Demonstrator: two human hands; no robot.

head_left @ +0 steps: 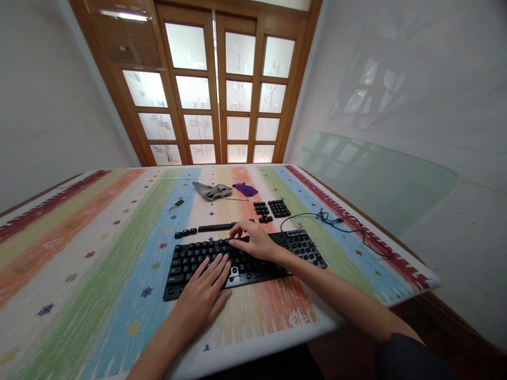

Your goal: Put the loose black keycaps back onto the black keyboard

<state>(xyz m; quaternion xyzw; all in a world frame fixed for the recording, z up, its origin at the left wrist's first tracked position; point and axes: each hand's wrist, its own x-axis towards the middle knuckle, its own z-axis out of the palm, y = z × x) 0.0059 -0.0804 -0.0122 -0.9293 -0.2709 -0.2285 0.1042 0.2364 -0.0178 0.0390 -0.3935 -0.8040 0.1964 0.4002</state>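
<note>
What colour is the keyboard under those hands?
The keyboard is black, seen best in the head camera's view.

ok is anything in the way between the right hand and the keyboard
Nothing visible: the right hand is at the far side of the keyboard, the left hand lies on its left part, and the loose keycaps lie beyond it.

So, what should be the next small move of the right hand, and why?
Perhaps lift the right hand slightly to show the spot beneath: it curls over the keyboard and hides whether it holds anything. The left hand lies flat on the keyboard, and loose keycaps sit beyond it.
</note>
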